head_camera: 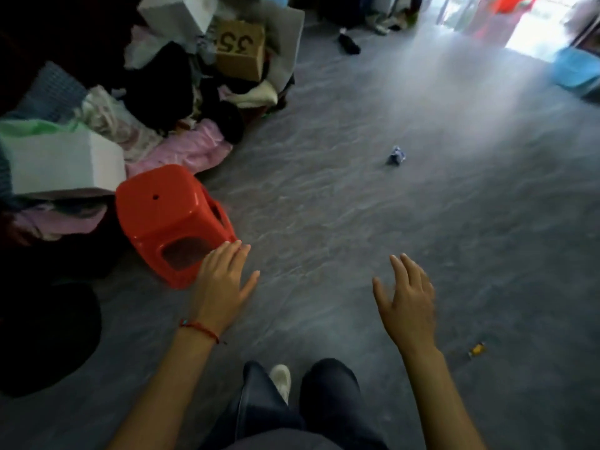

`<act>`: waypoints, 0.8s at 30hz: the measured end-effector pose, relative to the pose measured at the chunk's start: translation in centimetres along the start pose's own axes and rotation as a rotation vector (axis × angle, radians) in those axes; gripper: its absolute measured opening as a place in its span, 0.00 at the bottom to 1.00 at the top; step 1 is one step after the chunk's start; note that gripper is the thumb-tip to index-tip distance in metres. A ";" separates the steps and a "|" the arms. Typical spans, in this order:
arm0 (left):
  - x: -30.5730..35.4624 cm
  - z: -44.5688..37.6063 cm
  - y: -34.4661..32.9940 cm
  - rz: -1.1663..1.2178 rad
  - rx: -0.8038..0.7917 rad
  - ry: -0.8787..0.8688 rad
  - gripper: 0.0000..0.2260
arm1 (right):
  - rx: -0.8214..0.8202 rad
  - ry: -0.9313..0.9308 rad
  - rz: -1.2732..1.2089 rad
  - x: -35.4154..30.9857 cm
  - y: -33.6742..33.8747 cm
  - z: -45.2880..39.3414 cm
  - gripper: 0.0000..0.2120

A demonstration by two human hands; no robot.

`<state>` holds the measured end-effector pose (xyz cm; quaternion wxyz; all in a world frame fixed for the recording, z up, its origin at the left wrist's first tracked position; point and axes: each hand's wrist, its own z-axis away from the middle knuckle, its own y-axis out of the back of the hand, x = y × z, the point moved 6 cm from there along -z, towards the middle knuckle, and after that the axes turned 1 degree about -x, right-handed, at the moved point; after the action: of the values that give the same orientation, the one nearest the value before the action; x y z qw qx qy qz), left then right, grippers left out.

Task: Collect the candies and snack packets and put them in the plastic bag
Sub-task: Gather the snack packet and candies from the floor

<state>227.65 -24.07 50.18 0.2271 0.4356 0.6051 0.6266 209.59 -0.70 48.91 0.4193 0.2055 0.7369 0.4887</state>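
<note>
A small yellow wrapped candy [477,349] lies on the grey floor, low on the right, just beyond my right forearm. A crumpled blue-and-white packet [396,156] lies further off in the middle of the floor. My left hand [224,284] hovers with straight fingers beside an orange stool and holds nothing. My right hand [406,300] is raised over the floor with spread fingers, also holding nothing. No plastic bag shows clearly.
An orange plastic stool [168,216] lies tipped at the left. Behind it sit white foam blocks [65,160], a cardboard box [240,50] and heaped clothes [181,147]. A blue basin [576,71] stands at the far right. My legs and a white shoe [281,380] are below.
</note>
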 end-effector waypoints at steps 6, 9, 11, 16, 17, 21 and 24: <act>3.7 -8.9 -3.0 0.019 -0.056 -0.136 0.23 | 0.049 -0.134 0.021 4.5 0.4 -4.6 0.24; 6.1 -14.3 -5.4 0.018 -0.076 -0.179 0.24 | 0.063 -0.162 0.024 7.3 0.4 -8.8 0.26; 7.7 -18.2 -7.0 0.015 -0.077 -0.197 0.24 | 0.074 -0.168 0.032 9.4 0.4 -12.3 0.26; 12.4 -27.9 -9.3 -0.003 -0.072 -0.202 0.24 | 0.070 -0.165 0.032 14.6 1.4 -22.1 0.24; 13.6 -29.9 -9.6 -0.006 -0.072 -0.201 0.24 | 0.068 -0.159 0.030 15.6 2.0 -24.4 0.24; 17.6 -37.5 -10.7 0.010 -0.081 -0.209 0.31 | 0.079 -0.129 0.054 19.1 3.9 -32.4 0.24; 19.8 -42.7 -11.5 0.015 -0.088 -0.232 0.31 | 0.102 -0.148 0.041 21.5 4.3 -37.4 0.24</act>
<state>179.58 -30.02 49.35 0.3096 0.4992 0.5435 0.5996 166.36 -4.02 50.14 0.4516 0.2772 0.7236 0.4423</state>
